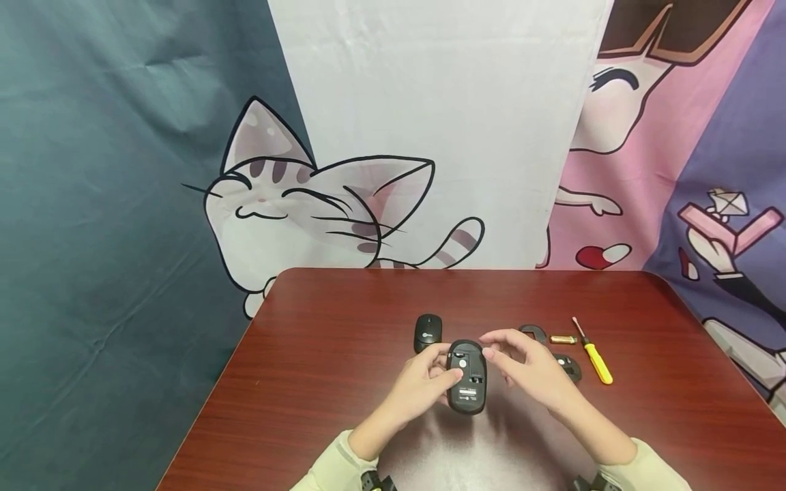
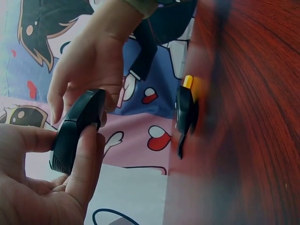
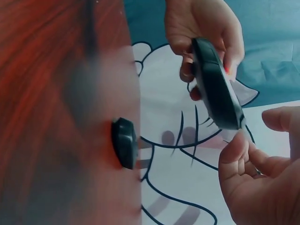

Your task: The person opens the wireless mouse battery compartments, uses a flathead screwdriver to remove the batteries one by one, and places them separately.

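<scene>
My left hand (image 1: 424,378) grips a black computer mouse (image 1: 468,402) by its side, thumb across the underside, which faces up toward the head camera. A pale label and dark recesses show on that underside. At the mouse's upper right edge is my right hand (image 1: 531,368), its fingers bent loosely. In the right wrist view, a fingertip of the right hand (image 3: 267,173) meets the end of the mouse (image 3: 213,84), while the thumb stands apart from it. The left wrist view shows the mouse (image 2: 77,129) edge-on between the left hand's (image 2: 51,187) fingers and thumb.
Another black mouse (image 1: 428,331) lies on the brown table (image 1: 295,382) behind the left hand. Beyond the right hand are a dark curved piece (image 1: 533,332), a battery (image 1: 563,339), a partly hidden black mouse part (image 1: 568,367) and a yellow-handled screwdriver (image 1: 595,358).
</scene>
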Tool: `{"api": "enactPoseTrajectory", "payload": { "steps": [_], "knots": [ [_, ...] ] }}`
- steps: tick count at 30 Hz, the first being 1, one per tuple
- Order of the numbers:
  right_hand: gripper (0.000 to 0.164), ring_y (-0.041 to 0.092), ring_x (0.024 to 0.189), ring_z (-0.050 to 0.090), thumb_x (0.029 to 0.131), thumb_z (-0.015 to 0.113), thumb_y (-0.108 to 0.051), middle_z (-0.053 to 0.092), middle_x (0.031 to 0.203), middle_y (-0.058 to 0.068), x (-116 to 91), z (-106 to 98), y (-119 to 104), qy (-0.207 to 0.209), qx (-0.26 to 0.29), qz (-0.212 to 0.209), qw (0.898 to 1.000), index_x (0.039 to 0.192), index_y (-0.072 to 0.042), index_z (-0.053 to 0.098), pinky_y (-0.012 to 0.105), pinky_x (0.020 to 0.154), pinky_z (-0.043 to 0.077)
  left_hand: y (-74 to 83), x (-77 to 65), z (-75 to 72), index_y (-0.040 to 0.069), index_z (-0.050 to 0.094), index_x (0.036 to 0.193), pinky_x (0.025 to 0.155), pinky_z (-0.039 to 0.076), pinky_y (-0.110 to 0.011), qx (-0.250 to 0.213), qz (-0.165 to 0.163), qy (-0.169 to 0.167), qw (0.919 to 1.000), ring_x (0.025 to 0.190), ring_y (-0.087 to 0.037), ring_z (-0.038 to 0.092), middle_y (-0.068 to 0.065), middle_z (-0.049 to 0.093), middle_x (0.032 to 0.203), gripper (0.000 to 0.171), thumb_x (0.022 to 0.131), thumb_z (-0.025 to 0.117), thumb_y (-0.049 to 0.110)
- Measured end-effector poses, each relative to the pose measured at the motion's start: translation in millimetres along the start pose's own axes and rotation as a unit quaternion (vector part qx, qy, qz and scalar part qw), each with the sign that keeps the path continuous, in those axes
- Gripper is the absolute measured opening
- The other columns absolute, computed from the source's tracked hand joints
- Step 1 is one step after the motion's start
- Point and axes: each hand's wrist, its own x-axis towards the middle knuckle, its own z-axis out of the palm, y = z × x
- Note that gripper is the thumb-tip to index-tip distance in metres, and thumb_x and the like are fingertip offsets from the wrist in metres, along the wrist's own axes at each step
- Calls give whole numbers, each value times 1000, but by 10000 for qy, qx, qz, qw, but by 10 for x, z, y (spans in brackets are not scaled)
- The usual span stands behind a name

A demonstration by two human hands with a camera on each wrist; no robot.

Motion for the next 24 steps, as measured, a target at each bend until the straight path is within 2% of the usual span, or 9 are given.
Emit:
{"api": "enactPoseTrajectory", "payload": {
  "steps": [7,11,18,24],
  "knots": [
    [31,13,64,55,93,74,-27,62,93,6,61,-34,-38,-149,-275,-209,9993,119,-10,68,25,50,51,-8,-19,16,4,58,135,58,65,-29,9,-58,2,10000,77,-12,69,-8,70,102,46,92,70,15],
    [27,12,73,56,92,76,-25,60,88,3,88,-22,-14,-154,-474,-385,9980,114,-11,70,23,58,50,-22,-19,26,5,58,134,57,65,-30,31,-38,-1,10000,77,-13,69,-7,70,100,45,92,69,15],
    [21,11,74,55,90,77,-20,59,85,-1,125,17,38,-45,-795,-582,9951,108,-10,71,22,60,49,-50,-11,43,3,57,135,58,66,-32,27,17,-38,10000,78,-13,69,-8,69,100,44,93,68,14],
    [17,10,73,54,89,78,-19,59,83,-3,128,37,39,140,-1031,-574,9929,104,-12,72,21,60,48,-60,-2,53,2,56,136,58,66,-31,12,26,-60,10000,78,-15,70,-8,69,101,45,94,67,13]
  ]
}}
